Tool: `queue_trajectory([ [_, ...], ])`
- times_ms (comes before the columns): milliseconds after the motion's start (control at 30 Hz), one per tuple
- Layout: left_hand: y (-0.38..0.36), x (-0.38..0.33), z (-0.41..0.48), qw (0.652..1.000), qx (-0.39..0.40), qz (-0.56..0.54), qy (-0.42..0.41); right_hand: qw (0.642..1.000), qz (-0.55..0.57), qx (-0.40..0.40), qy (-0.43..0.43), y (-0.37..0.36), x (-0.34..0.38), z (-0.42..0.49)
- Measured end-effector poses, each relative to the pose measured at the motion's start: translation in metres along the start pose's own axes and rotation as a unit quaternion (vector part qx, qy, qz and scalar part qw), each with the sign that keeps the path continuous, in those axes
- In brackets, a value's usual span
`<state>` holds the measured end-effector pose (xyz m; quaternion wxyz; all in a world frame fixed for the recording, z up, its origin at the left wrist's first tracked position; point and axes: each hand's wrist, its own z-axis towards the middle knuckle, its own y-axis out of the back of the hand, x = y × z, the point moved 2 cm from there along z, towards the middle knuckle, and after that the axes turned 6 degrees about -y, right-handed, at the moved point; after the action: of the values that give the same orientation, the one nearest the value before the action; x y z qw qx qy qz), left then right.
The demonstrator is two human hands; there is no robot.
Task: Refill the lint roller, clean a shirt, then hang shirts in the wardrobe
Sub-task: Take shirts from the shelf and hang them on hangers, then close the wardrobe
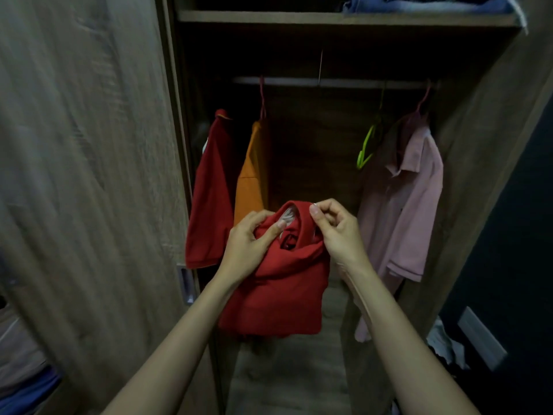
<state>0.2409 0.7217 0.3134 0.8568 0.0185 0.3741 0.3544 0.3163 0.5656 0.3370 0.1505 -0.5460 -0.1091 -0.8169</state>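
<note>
I hold a red shirt in front of the open wardrobe, at chest height in the head view. My left hand grips the bunched fabric at its left side, thumb across the collar opening. My right hand pinches the collar at the top right. Something pale, perhaps a hanger, shows inside the neck opening. The shirt's body hangs down below both hands.
On the rail hang a red shirt, an orange shirt, an empty green hanger and a pink shirt. The wardrobe door stands at the left. Folded jeans lie on the top shelf.
</note>
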Motion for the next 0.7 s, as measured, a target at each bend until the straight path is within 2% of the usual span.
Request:
queue_trajectory([
  [133,-0.002,0.003,0.005,0.996,0.061,0.045,-0.050,0.995,0.079,0.036,-0.040,0.001,-0.006,0.005],
  [267,-0.008,0.008,0.009,0.993,0.088,0.073,-0.036,0.993,0.087,0.076,-0.023,0.008,-0.004,0.013],
  [533,-0.014,0.006,0.027,0.999,-0.010,-0.001,-0.033,0.980,-0.088,0.175,0.026,0.036,-0.002,0.028],
  [700,-0.025,-0.001,0.039,0.998,0.003,-0.048,-0.033,0.986,-0.048,0.159,-0.019,0.048,-0.015,0.028],
])
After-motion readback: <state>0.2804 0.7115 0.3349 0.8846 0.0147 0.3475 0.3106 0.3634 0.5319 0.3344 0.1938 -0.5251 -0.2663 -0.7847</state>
